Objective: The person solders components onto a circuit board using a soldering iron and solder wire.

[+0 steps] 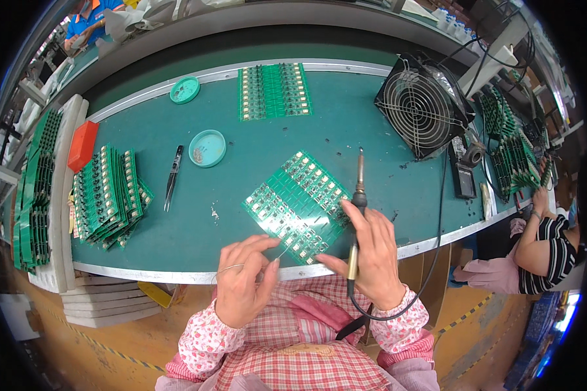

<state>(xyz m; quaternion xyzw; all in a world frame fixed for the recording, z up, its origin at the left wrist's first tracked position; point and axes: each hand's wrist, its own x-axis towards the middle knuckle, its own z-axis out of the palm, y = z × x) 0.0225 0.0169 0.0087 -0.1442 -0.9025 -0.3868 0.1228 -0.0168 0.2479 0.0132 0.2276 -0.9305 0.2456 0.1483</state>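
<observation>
A green circuit board panel (292, 201) with rows of small components lies tilted on the green table in front of me. My left hand (241, 280) is at its near left edge, pinching a thin solder wire (284, 250) whose end reaches over the board. A loop of that wire curls behind the fingers. My right hand (377, 257) holds a soldering iron (361, 171) upright, tip pointing away from me and off the board. The thumb and index finger of this hand are at the board's right edge and near corner.
Another board panel (275, 91) lies at the back. Left stand stacked boards (107, 195), a red box (83, 146), tweezers (173, 177) and two round turquoise dishes (208, 148) (184, 90). A fan (419, 104) and iron stand (464, 173) are right. A co-worker's arm (533, 244) shows far right.
</observation>
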